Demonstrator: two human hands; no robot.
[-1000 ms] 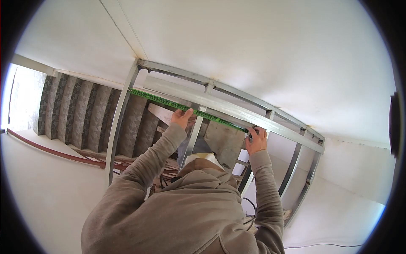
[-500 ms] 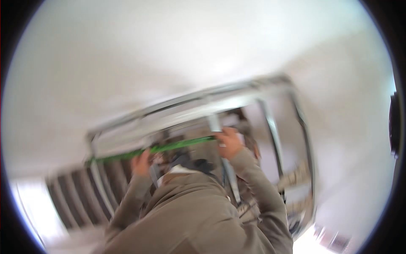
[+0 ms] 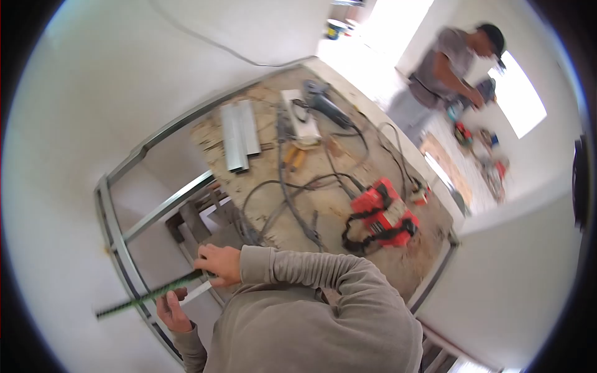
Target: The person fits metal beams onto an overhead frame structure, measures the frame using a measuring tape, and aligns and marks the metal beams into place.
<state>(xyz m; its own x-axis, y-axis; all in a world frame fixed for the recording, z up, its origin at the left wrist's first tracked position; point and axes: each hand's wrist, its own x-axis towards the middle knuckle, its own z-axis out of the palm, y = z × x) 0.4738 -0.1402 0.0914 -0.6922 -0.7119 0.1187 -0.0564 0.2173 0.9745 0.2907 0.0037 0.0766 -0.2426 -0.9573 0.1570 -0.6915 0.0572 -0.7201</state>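
A long, thin green strip with dark marks along it, which looks like a tape measure blade point(image 3: 127, 304), runs out to the left over a metal frame point(image 3: 134, 273). My right hand point(image 3: 221, 264) is closed around its inner end, and I cannot see whether a case is inside the palm. Lower down, my left hand point(image 3: 174, 311) pinches the blade loosely between thumb and fingers, close to the frame's side rail. Below the frame's open bays, steps and boards show partly.
A worn board point(image 3: 336, 155) on the frame carries an angle grinder point(image 3: 326, 105), metal channel pieces point(image 3: 235, 140), yellow-handled pliers point(image 3: 295, 160), cables and a red tool case or bag point(image 3: 385, 214). A co-worker point(image 3: 438, 74) stands beyond at the upper right, near tools on the floor.
My view has swung right and steadied, bringing the board, tools and co-worker into sight. My hands have come closer together on the tape measure, now at the lower left.
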